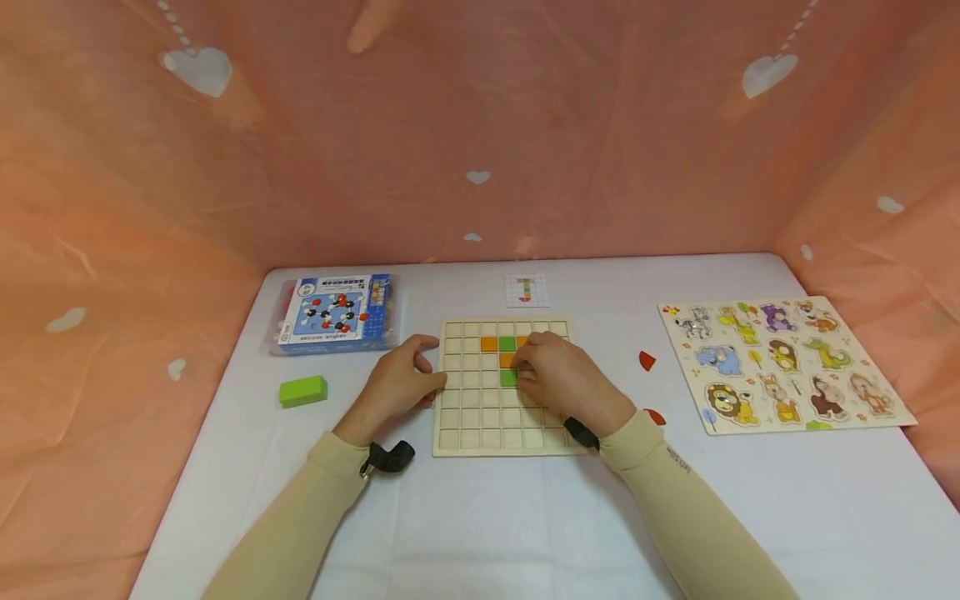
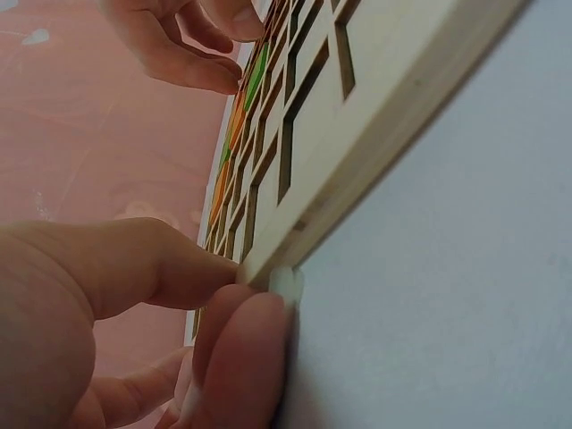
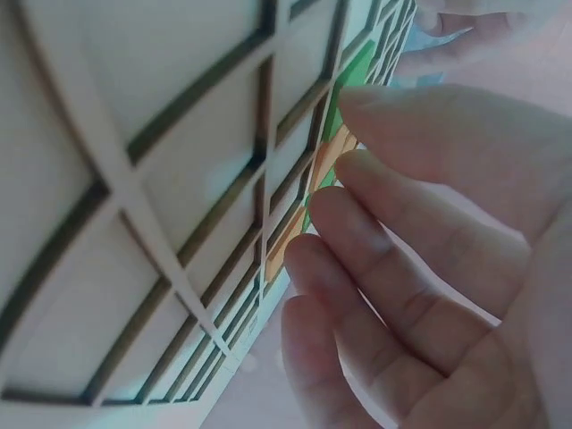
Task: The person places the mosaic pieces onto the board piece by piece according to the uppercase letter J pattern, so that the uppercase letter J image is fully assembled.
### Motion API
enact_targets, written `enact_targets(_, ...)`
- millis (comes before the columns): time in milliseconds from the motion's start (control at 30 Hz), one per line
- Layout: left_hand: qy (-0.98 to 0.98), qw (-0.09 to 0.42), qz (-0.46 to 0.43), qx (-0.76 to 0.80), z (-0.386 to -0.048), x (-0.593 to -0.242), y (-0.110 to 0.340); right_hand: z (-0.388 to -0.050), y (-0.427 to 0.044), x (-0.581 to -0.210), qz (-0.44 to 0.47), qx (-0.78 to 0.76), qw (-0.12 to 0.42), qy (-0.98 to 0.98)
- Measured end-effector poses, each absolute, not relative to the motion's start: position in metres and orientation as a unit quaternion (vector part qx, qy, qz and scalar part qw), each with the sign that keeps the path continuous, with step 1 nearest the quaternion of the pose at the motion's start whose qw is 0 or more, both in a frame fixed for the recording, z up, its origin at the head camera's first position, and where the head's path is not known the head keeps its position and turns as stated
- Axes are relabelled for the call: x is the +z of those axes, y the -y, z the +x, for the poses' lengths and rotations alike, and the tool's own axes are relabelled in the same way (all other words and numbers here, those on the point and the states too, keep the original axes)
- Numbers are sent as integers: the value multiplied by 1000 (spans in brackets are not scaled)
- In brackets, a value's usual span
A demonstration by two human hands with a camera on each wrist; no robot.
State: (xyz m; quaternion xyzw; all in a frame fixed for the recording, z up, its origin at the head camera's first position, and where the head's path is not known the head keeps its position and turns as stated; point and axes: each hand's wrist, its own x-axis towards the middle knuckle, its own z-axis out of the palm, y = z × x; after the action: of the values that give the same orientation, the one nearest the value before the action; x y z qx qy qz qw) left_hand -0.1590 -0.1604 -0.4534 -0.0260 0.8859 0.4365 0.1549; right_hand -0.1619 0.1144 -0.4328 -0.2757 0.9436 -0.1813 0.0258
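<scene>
A square wooden grid board [image 1: 472,418] lies on the table, with orange tiles [image 1: 489,344] and green tiles [image 1: 507,343] set in its cells in a T-like pattern. My left hand [image 1: 397,379] holds the board's left edge, thumb and fingers meeting at the rim in the left wrist view. Over the tiles is my right hand [image 1: 566,383]. In the right wrist view its thumb touches the lower green tile [image 3: 356,76], and its fingertips are at the orange tile [image 3: 332,154]. No loose piece shows in its fingers. This hand partly hides the tile at the pattern's right end.
A small pattern card [image 1: 527,290] lies behind the board. To the left are a boxed molecule set [image 1: 333,315] and a green block [image 1: 303,391]. Red quarter-round pieces [image 1: 647,361] and an animal puzzle board [image 1: 783,367] lie to the right.
</scene>
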Motion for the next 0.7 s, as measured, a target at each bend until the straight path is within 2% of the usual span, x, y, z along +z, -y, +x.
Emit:
enact_targets(433, -883, 152, -27, 443, -157, -452, 162, -165, -121, -426, -271, -195, 35, -942)
enact_targets(700, -883, 154, -28, 442, -156, -452, 162, -165, -142, -416, -213, -230, 47, -949)
